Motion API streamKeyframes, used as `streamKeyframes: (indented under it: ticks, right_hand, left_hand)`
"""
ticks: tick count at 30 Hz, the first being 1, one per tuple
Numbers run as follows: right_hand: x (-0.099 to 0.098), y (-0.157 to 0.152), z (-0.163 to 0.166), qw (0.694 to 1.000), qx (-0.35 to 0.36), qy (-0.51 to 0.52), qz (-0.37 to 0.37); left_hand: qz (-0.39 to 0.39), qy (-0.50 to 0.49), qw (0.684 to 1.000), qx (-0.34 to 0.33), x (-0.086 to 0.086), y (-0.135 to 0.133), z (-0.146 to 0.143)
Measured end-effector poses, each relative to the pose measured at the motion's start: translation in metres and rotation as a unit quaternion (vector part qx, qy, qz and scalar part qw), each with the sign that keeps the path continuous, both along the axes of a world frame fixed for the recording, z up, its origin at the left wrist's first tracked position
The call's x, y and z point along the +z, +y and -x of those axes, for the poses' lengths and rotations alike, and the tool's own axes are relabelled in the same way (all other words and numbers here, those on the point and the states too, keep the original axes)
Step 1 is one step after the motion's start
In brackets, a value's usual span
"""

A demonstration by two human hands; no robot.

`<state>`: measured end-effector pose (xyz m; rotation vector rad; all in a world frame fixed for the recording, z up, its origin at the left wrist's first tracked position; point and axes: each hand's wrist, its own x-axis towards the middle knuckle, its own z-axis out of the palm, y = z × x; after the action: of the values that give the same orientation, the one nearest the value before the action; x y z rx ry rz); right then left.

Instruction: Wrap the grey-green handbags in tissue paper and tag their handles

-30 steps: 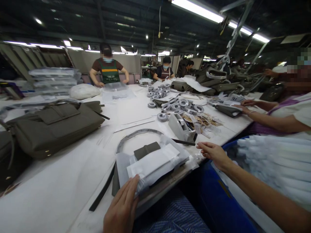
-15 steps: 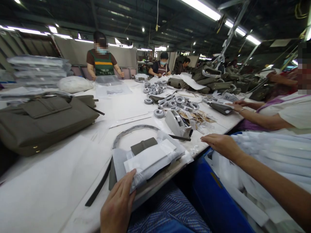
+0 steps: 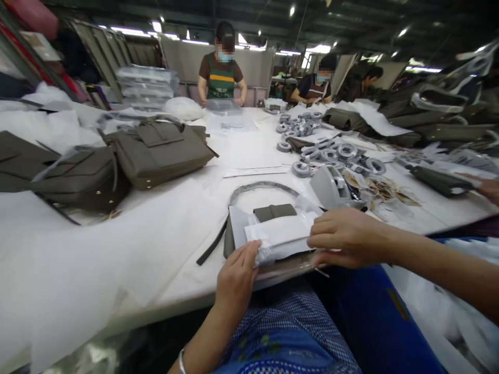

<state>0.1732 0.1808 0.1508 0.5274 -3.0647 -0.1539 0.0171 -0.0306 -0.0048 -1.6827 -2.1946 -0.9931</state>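
An olive-grey leather bag (image 3: 275, 211) lies partly wrapped at the table's near edge, with a white packing sheet (image 3: 278, 232) over its front. Its strap (image 3: 265, 186), covered in grey film, arches behind it, and a dark strap end (image 3: 213, 241) sticks out at the left. My left hand (image 3: 237, 272) is closed on the near left corner of the sheet, fingers on top. My right hand (image 3: 349, 238) grips the right end, fingers above and thumb low at the edge. What lies under the sheet is largely hidden.
A grey tape dispenser (image 3: 329, 187) stands behind my right hand, near rolled grey straps (image 3: 346, 151). Finished-looking olive bags (image 3: 163, 153) lie left. A blue bin (image 3: 374, 311) with white padding is below right. Co-workers (image 3: 222, 72) stand across; another person's hand (image 3: 485, 187) is at right.
My right hand has come in from the right and taken hold of the wrapped bag's right end. My left hand stays on the left corner. The view has swung to the left.
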Motion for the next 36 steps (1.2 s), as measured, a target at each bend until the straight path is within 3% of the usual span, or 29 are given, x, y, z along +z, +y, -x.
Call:
streamKeyframes:
  ticks: [5, 10, 23, 25, 31, 33, 36]
  right_hand:
    - [-0.013, -0.007, 0.068, 0.995, 0.075, -0.060, 0.009]
    - [-0.024, -0.009, 0.102, 0.989, 0.093, -0.111, -0.004]
    - [-0.020, -0.034, 0.149, 0.956, 0.060, -0.244, -0.151]
    - [-0.020, -0.031, 0.153, 0.957, 0.061, -0.251, -0.135]
    - [-0.025, -0.014, 0.154, 0.978, 0.078, -0.196, 0.005]
    - [-0.025, -0.019, 0.158, 0.979, 0.075, -0.188, -0.029]
    - [-0.022, -0.034, 0.168, 0.954, 0.071, -0.256, -0.137]
  left_hand:
    - [-0.009, -0.025, 1.000, 0.004, 0.001, 0.001, -0.002]
    - [-0.020, -0.037, 0.999, 0.007, 0.003, 0.001, -0.004]
    - [-0.063, 0.007, 0.998, 0.009, 0.000, 0.001, -0.004]
    - [-0.067, 0.018, 0.998, 0.004, -0.001, 0.001, -0.004]
    - [-0.072, 0.022, 0.997, 0.001, -0.003, 0.002, -0.001]
    - [-0.079, 0.024, 0.997, 0.001, -0.004, 0.003, 0.000]
    - [-0.090, 0.029, 0.996, 0.004, -0.004, 0.003, 0.000]
